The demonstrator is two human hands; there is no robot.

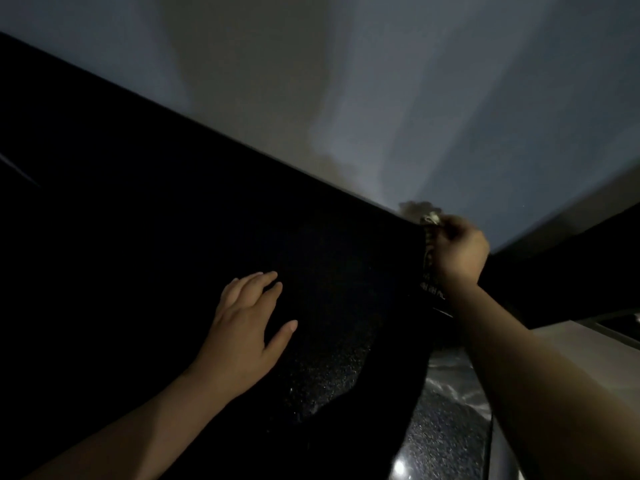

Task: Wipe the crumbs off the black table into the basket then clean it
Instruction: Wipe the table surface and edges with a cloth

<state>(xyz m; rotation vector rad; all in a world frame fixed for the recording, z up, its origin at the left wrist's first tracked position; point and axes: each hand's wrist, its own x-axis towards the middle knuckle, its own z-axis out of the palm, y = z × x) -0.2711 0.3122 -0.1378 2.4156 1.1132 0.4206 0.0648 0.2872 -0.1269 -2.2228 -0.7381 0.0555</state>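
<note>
Crumbs [332, 372] lie speckled on the black desk [138, 237] just right of the flat, open left hand [246, 327], while the right hand [457, 251], beyond them at the desk's far right edge, grips a dark packet [429, 265].

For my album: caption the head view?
Left hand flat on speckled black table; right hand gripping something dark.

Two hands are showing: left [242, 327] and right [460, 251]. One black worktop [156, 220] is filling the view, one dark printed packet [429, 271] is standing at its edge, and one wall [381, 81] is rising behind.
</note>
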